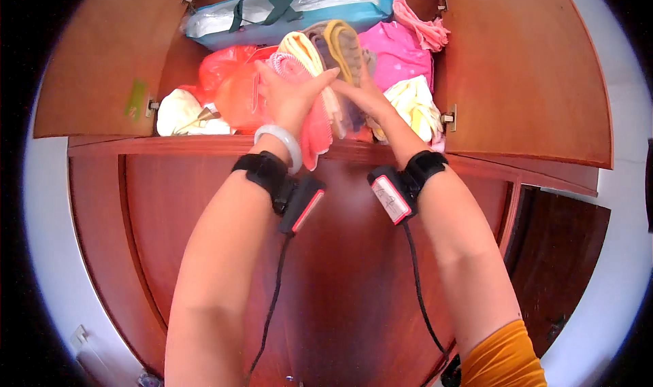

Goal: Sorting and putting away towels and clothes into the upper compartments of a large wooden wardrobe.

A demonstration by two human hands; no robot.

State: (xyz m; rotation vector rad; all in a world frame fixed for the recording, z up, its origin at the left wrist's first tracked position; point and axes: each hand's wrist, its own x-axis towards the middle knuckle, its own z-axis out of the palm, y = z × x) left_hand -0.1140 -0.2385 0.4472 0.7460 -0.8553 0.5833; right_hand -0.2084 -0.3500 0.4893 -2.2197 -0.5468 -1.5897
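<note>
Both of my hands reach into an open wooden cabinet and press a bundle of folded cloths from its two sides. My left hand [290,93] is on the left side, against a pink towel [316,139] with a striped edge that hangs over the cabinet's front ledge. Beside that towel stands a folded cream towel [301,45]. On the right, my right hand [368,93] holds the side of a grey-brown folded cloth [352,50] with a yellow band. Some fingertips of both hands are hidden by the cloths.
Two cabinet doors [112,65] [525,76] stand swung outward. A blue zipped storage bag [326,17] lies at the back. Around the bundle are a red plastic bag [224,70], a magenta cloth [398,50], a yellow-white cloth [416,106] and a cream bundle [178,111].
</note>
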